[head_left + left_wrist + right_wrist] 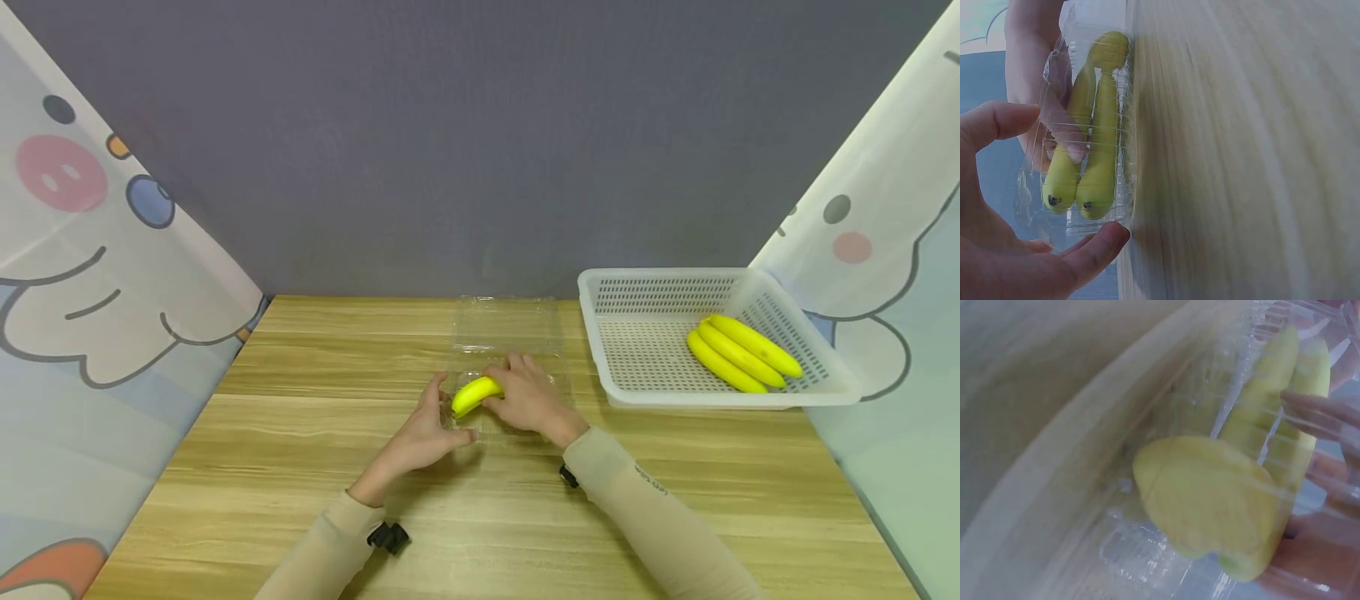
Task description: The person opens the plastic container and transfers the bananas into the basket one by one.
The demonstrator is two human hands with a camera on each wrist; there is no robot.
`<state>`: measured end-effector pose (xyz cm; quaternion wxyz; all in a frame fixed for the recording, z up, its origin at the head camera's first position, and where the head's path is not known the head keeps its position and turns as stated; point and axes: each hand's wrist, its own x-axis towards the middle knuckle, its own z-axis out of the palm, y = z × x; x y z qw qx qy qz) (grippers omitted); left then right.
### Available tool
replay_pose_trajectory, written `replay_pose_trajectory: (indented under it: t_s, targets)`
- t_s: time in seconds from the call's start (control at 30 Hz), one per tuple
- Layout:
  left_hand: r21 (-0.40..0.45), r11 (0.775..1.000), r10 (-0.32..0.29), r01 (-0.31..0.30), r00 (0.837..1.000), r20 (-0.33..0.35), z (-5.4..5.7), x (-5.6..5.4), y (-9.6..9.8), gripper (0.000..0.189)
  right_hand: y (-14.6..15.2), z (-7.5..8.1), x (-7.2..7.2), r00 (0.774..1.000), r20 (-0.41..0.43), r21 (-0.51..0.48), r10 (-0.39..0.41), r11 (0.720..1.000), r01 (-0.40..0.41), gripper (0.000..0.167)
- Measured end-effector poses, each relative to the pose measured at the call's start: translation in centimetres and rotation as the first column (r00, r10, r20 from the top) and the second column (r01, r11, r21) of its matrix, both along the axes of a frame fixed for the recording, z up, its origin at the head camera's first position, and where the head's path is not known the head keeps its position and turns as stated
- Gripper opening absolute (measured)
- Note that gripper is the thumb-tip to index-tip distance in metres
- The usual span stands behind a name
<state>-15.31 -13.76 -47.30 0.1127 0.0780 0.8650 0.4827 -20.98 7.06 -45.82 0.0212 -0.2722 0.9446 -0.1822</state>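
Note:
A small bunch of yellow bananas lies over the bottom half of a clear plastic clamshell box. In the left wrist view, two of these bananas show side by side through the clear wall, dark tips toward the camera. My right hand grips the bunch from above, thumb on the near side. My left hand spans the left end of the box, thumb at the front and fingers at the back. Its fingertips rest right at the box's lower corner. In the right wrist view, the bunch's broad joined end shows through the plastic.
The box's clear lid lies folded back toward the dark grey wall. To the right stands a white slotted basket holding another bunch of bananas. Everything rests on a wood-grain table, with printed curtains on both sides.

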Motion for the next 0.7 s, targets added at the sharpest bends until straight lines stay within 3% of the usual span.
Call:
replay_pose_trajectory:
  t_s: [0.7]
  targets:
    - [-0.011, 1.0, 0.014, -0.014, 1.0, -0.002, 0.19, 0.08, 0.12, 0.113, 0.15, 0.51, -0.22, 0.999, -0.014, -0.001, -0.045, 0.999, 0.045, 0.048]
